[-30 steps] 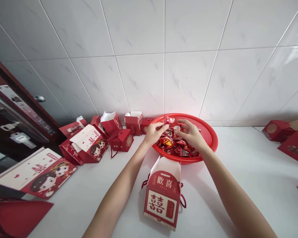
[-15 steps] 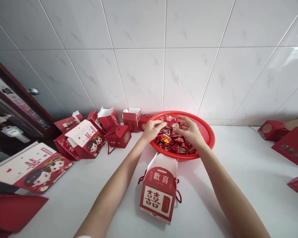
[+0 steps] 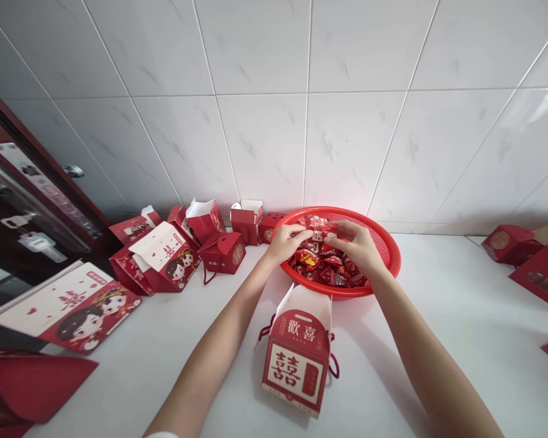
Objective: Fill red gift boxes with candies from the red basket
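A red plastic colander [image 3: 389, 255] heaped with red-wrapped candies [image 3: 331, 277] stands against the wall. Over its left side, my left hand [image 3: 287, 244] pinches a red candy wrapper [image 3: 318, 235] between thumb and fingertips. My right hand [image 3: 357, 244] comes in from the other side, its thumb and fingers curled around wrapped candy at the top of the heap; the fingertips partly hide what they grip. In front of the colander is a red and white gift box [image 3: 296, 359] with dark red cord handles, its top flaps open.
Several red gift boxes [image 3: 223, 250] stand along the wall and down the left side, some with open tops. More red boxes [image 3: 543, 274] lie at the right edge. A dark cabinet [image 3: 41, 182] with keys is at the left. White tiles [image 3: 347, 152] back the white tabletop [image 3: 438, 292].
My right hand's fingers have closed in on the candy, and both hands are nearer each other. The whole view has shifted slightly, moving things a little rightward.
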Motion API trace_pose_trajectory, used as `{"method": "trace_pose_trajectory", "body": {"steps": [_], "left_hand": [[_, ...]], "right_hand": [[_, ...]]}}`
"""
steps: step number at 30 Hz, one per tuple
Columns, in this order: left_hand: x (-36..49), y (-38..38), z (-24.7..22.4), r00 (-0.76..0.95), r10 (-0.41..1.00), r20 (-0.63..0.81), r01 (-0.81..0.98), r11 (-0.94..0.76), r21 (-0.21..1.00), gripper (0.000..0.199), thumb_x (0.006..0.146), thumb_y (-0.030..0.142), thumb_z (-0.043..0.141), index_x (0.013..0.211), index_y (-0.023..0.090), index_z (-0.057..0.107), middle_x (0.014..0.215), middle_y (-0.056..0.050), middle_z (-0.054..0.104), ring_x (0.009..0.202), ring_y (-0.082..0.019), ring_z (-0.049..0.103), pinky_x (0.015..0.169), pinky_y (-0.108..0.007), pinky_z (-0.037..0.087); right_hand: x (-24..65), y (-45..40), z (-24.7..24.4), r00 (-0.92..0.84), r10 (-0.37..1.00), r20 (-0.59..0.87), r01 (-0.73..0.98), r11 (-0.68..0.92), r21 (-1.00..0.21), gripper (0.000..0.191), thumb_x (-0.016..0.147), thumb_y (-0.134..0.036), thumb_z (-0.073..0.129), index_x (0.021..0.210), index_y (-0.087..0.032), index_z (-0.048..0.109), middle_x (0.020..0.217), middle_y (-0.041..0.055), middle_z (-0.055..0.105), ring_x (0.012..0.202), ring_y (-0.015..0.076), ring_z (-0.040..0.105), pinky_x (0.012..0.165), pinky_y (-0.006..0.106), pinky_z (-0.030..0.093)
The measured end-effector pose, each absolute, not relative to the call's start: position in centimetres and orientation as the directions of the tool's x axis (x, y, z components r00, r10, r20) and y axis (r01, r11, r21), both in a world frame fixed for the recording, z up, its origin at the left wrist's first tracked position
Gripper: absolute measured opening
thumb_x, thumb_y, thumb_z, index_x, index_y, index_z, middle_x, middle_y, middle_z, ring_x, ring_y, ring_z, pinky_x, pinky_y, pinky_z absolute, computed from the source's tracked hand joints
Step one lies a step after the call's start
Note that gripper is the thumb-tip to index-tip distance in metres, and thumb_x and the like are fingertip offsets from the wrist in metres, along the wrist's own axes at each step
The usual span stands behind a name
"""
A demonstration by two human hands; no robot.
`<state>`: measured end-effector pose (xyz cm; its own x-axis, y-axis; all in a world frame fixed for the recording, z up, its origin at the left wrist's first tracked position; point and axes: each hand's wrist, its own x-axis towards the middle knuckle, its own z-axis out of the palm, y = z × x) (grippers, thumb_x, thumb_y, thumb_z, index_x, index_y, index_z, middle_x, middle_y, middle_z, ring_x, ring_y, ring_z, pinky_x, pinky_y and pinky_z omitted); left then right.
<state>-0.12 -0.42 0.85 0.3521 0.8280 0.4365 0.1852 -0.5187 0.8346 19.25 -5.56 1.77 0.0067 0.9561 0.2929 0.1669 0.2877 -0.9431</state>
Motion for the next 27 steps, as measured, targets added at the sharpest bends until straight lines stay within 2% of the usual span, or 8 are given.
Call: {"method": "trace_pose_trajectory", "body": {"steps": [8, 13, 18, 23, 27], "left_hand": [[0.0, -0.5, 0.9, 0.375, 0.836, 0.400, 0.153, -0.482, 0.863, 0.048, 0.082, 0.052, 0.067, 0.052, 0.020, 0.046, 0.054, 0.003, 0.042, 0.056, -0.013, 0.038, 0.056, -0.029, 0.033], [0.0, -0.5, 0.9, 0.405, 0.851, 0.334, 0.111, -0.409, 0.906, 0.053, 0.086, 0.062, 0.062, 0.055, 0.021, 0.050, 0.057, 0.001, 0.051, 0.057, -0.015, 0.048, 0.056, -0.030, 0.040], [-0.3, -1.2, 1.9, 0.452, 0.851, 0.269, 0.113, -0.353, 0.929, 0.051, 0.082, 0.060, 0.071, 0.056, 0.020, 0.053, 0.061, 0.001, 0.054, 0.059, -0.014, 0.050, 0.059, -0.029, 0.042], [0.1, -1.8, 2.2, 0.414, 0.895, 0.167, -0.024, -0.172, 0.985, 0.040, 0.082, 0.055, 0.075, 0.066, 0.019, 0.070, 0.073, -0.005, 0.070, 0.070, -0.019, 0.065, 0.065, -0.031, 0.053], [0.9, -1.8, 1.6, 0.332, 0.938, 0.100, -0.095, -0.072, 0.993, 0.036, 0.074, 0.052, 0.083, 0.073, 0.017, 0.076, 0.077, -0.006, 0.075, 0.071, -0.021, 0.069, 0.067, -0.033, 0.057]], "right_hand": [[19.3, -5.3, 1.6, -0.026, 0.961, 0.277, 0.113, 0.278, -0.954, 0.035, 0.069, -0.036, 0.084, 0.099, -0.021, 0.074, 0.099, 0.0074, 0.079, 0.095, 0.0292, 0.075, 0.085, 0.045, 0.063], [20.0, -5.7, 2.1, -0.028, 0.962, 0.270, 0.101, 0.272, -0.957, 0.031, 0.065, -0.033, 0.087, 0.092, -0.021, 0.076, 0.096, 0.0076, 0.080, 0.095, 0.0299, 0.076, 0.088, 0.046, 0.062], [21.4, -6.1, 2.9, -0.042, 0.969, 0.244, 0.134, 0.248, -0.960, 0.035, 0.065, -0.037, 0.090, 0.093, -0.019, 0.078, 0.095, 0.0084, 0.080, 0.092, 0.0296, 0.075, 0.087, 0.046, 0.061], [22.1, -6.5, 3.7, -0.112, 0.953, 0.280, 0.133, 0.294, -0.946, 0.034, 0.064, -0.037, 0.090, 0.091, -0.018, 0.080, 0.093, 0.0082, 0.080, 0.086, 0.0272, 0.075, 0.080, 0.042, 0.061], [22.1, -6.8, 4.2, -0.198, 0.940, 0.278, 0.159, 0.311, -0.937, 0.029, 0.066, -0.033, 0.089, 0.091, -0.019, 0.082, 0.088, 0.0067, 0.080, 0.081, 0.0253, 0.075, 0.075, 0.039, 0.061]]}}
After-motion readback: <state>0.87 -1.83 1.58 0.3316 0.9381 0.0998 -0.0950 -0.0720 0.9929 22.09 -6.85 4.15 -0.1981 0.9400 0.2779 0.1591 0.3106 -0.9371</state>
